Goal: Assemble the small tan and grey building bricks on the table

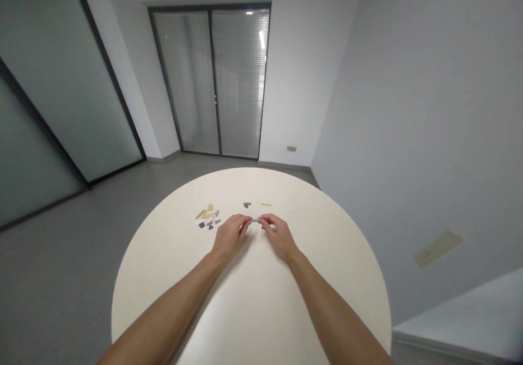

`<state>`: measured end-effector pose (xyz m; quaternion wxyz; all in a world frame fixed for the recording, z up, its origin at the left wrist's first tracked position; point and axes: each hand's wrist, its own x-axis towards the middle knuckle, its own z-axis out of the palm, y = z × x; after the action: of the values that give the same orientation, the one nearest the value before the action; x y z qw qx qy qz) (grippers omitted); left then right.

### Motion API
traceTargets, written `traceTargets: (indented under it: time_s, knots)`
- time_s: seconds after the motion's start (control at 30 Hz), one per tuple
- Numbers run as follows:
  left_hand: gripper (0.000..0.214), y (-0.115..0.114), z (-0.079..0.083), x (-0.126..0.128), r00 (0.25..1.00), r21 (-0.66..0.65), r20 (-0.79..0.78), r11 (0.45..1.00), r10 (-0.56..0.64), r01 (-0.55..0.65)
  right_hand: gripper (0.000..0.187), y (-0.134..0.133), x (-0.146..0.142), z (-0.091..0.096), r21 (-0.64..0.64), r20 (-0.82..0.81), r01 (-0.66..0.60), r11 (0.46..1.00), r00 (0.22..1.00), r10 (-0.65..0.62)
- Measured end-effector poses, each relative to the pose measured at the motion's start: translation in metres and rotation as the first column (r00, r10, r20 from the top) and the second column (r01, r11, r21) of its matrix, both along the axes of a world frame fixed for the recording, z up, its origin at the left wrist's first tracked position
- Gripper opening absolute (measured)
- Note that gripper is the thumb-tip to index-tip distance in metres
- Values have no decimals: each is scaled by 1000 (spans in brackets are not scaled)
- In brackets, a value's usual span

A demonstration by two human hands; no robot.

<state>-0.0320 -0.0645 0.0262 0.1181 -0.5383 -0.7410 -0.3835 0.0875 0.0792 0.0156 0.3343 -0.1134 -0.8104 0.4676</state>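
Between the fingertips of both hands is a small, thin grey piece (255, 220), held just above the table and too small to make out in detail. My left hand (233, 233) pinches its left end. At the other end, the thumb and fingers of my right hand (278, 233) close on it. Part of the piece is hidden by the fingertips. Just beyond the hands lie a small dark grey part (247, 205) and a thin yellow strip (266, 205). A faint whitish piece (287, 208) rests to the right of the strip.
Left of my left hand, several small yellow pieces (205, 214) and dark grey pieces (211, 225) lie scattered on the round white table (327, 278). A wall (429, 136) stands to the right, and a glass door with blinds (239, 81) is beyond the table.
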Motion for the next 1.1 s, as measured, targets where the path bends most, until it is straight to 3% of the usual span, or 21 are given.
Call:
traceTargets:
  time_s: [0.33, 1.1]
  knots:
    - [23, 0, 3, 2, 992, -7, 121, 999, 43, -43, 24, -2, 4, 7, 61, -20, -15, 998, 1000, 17]
    - [23, -1, 0, 1, 994, 58, 104, 998, -23, 17, 29, -1, 1, 3, 53, 12, -13, 999, 1000, 12]
